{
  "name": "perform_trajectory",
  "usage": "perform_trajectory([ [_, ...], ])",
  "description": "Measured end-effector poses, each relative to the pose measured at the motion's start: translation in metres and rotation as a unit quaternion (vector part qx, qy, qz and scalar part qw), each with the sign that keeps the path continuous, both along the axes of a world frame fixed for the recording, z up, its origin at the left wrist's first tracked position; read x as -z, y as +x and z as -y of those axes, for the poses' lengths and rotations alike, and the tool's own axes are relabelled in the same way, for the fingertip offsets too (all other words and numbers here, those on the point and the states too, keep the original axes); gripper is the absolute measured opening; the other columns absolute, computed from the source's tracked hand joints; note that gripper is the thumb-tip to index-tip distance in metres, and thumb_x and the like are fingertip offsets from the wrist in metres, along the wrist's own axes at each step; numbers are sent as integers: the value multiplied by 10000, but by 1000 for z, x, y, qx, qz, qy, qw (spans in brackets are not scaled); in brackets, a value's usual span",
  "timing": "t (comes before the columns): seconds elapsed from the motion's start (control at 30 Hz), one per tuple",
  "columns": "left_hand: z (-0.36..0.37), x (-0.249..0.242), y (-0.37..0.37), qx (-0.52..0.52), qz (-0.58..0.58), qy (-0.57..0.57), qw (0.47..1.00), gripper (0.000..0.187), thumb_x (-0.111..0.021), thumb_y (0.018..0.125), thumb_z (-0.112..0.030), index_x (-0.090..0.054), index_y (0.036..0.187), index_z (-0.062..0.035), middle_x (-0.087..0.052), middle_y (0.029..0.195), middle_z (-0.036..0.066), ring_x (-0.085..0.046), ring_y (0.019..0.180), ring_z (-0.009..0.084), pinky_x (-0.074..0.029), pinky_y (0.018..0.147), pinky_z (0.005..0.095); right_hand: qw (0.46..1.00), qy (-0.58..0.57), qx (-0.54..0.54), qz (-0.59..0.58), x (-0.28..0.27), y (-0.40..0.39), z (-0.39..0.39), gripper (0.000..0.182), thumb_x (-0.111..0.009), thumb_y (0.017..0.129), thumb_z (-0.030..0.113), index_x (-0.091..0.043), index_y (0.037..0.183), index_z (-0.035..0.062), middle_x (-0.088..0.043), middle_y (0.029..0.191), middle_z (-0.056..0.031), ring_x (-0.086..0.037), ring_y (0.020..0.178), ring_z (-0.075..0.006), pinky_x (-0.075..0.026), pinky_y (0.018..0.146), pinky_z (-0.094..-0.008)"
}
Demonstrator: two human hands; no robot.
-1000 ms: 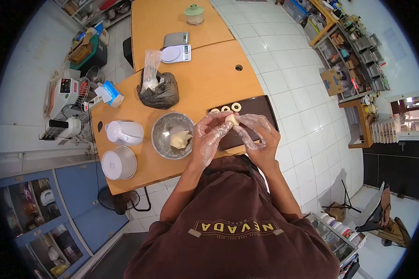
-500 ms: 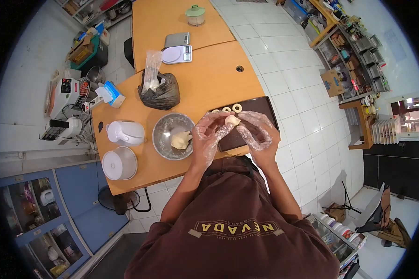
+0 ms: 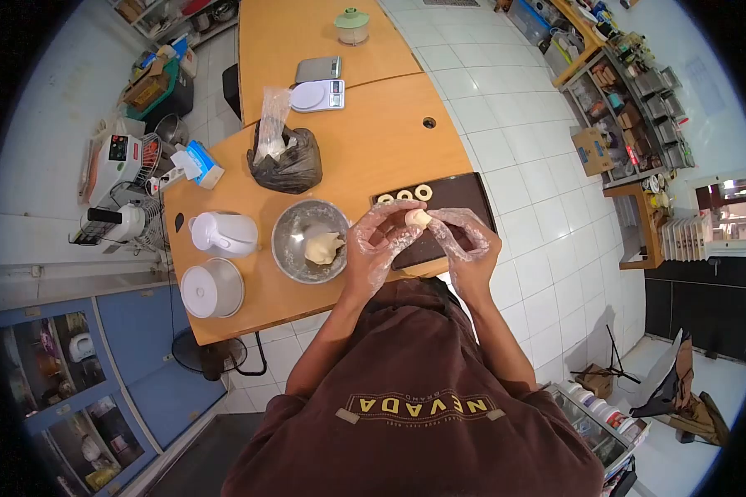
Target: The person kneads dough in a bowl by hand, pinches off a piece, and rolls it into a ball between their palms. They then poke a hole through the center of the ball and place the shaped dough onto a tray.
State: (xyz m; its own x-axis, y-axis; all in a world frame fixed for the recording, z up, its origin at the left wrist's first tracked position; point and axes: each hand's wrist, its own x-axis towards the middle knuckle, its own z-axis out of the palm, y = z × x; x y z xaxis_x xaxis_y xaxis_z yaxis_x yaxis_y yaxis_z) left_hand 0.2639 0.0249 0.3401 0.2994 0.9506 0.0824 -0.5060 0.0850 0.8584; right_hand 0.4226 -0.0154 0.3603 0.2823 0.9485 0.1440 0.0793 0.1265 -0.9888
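Observation:
A small pale piece of dough (image 3: 418, 219) is pinched between the fingertips of my left hand (image 3: 379, 244) and my right hand (image 3: 468, 244). White flour coats the fingers of both hands. They hover over the near left part of a dark baking tray (image 3: 460, 197), partly hiding it. Three dough rings (image 3: 423, 192) lie in a row along the tray's far left edge. Just left of my left hand stands a metal bowl (image 3: 287, 228), dusted with flour, with a larger lump of dough (image 3: 323, 248) inside.
On the wooden table (image 3: 365, 141) stand a white jug (image 3: 224, 235), a lidded white container (image 3: 212, 289), a black plastic bag (image 3: 294, 168), a white kitchen scale (image 3: 317, 96), a grey scale (image 3: 318, 69) and a green-topped container (image 3: 352, 29). Shelves (image 3: 630, 108) line the right wall.
The fingers of my right hand have closed in on the dough piece, which looks rounder. All three rings now show more fully as my hands sit slightly lower.

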Motion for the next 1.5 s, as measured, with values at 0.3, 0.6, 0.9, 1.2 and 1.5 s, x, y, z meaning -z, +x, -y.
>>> perform_trajectory([
  [0.3, 1, 5, -6, -14, 9, 13, 1000, 289, -688, 951, 29, -686, 1240, 32, -710, 1237, 144, -665, 1141, 187, -521, 1028, 323, 995, 24, -32, -88, -2, -4, 0, 175, -726, 919, -52, -748, 1092, -47, -711, 1118, -118, -674, 1049, -174, -543, 936, -293],
  [0.6, 5, -1, -7, 27, -13, -5, 1000, 332, -708, 900, 84, -686, 1228, 42, -699, 1258, 160, -657, 1180, 231, -536, 1031, 360, 993, 3, -36, -113, 1, 0, 2, 165, -715, 922, -67, -738, 1085, -54, -707, 1107, -113, -678, 1040, -173, -544, 928, -291],
  [0.9, 6, -2, 0, 11, -24, 10, 1000, 316, -724, 922, 53, -671, 1234, 48, -688, 1222, 124, -664, 1132, 187, -544, 1029, 328, 993, 16, -41, -112, -3, 2, 5, 181, -691, 937, -58, -737, 1112, -46, -696, 1136, -114, -655, 1066, -177, -522, 940, -305],
  [1.2, 9, 13, 2, 21, 52, -48, 997, 295, -672, 981, -11, -660, 1273, 28, -691, 1243, 105, -655, 1127, 163, -526, 1014, 304, 998, 32, -42, -38, 1, 6, 9, 241, -760, 881, -43, -745, 1122, -38, -717, 1100, -117, -671, 1028, -194, -541, 908, -324],
  [1.5, 11, 13, 8, 56, 123, -98, 986, 290, -657, 1001, -50, -643, 1287, -2, -693, 1214, 92, -663, 1146, 177, -540, 1044, 374, 991, 117, 50, 39, 2, -5, 10, 261, -772, 836, -59, -759, 1090, -1, -730, 1076, -137, -694, 992, -251, -555, 882, -350],
])
